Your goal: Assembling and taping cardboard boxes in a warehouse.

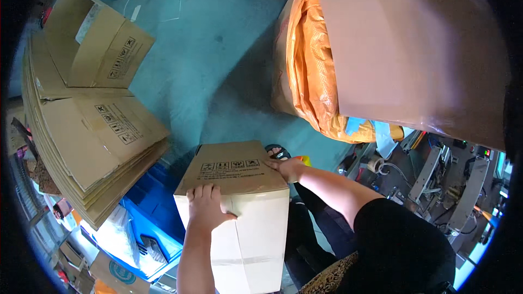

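Right in front of me is a cardboard box [256,228], with a pale panel carrying a centre seam and a strip of clear tape. Beyond that panel's far edge extends a brown side [231,159] printed with black handling symbols. My left hand [205,206] lies over the left part of this edge, fingers forward and thumb stretched to the right. At the right edge of the printed side, my right hand [286,169] grips the cardboard; its underside fingers are hidden.
At left, flattened cartons [87,147] are stacked above a blue bin [158,207]. A large carton [403,43] holding an orange woven sack [316,65] fills the upper right. Metal machine parts [430,179] and a tape roll [376,164] are at right. My sandalled foot [278,151] shows behind the box.
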The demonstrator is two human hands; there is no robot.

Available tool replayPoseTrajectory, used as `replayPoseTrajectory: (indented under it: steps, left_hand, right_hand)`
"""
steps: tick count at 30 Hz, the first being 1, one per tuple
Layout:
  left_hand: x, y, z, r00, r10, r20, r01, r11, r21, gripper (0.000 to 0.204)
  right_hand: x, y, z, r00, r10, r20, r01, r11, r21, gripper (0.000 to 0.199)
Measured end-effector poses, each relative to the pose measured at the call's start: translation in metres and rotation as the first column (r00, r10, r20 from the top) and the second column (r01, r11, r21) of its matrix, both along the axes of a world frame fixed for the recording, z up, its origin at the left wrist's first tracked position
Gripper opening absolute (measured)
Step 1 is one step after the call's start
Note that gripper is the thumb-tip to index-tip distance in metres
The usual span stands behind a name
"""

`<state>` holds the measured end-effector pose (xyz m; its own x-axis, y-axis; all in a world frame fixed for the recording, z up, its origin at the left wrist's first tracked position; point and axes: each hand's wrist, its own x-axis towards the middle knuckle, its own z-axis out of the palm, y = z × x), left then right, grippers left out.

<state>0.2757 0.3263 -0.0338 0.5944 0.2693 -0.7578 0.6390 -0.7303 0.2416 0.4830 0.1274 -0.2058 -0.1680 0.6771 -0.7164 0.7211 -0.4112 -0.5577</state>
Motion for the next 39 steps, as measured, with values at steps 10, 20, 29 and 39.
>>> replayPoseTrajectory:
  steps: [10,20,29,39]
  left_hand:
    - [-0.019,0.001,-0.002,0.979,0.028,0.2,-0.025,1.0,-0.017,0.082]
    - [-0.052,0.06,-0.036,0.723,0.486,-0.491,-0.549,0.836,0.019,0.059]
    - [0.048,-0.039,-0.075,0.858,0.085,-0.507,-0.259,0.924,-0.282,0.063]
    - [0.034,-0.046,-0.036,-0.128,0.984,-0.127,-0.607,-0.179,-0.774,0.053]
  right_hand:
    - [0.01,0.021,0.139,0.971,0.041,-0.235,-0.105,0.958,-0.268,0.084]
    - [-0.025,0.021,0.067,0.905,-0.361,-0.226,0.174,0.797,-0.578,0.058]
    - [-0.015,0.052,0.044,0.978,-0.023,-0.206,-0.056,0.928,-0.367,0.065]
    - [0.07,0.027,0.214,0.811,-0.564,-0.157,0.516,0.815,-0.264,0.066]
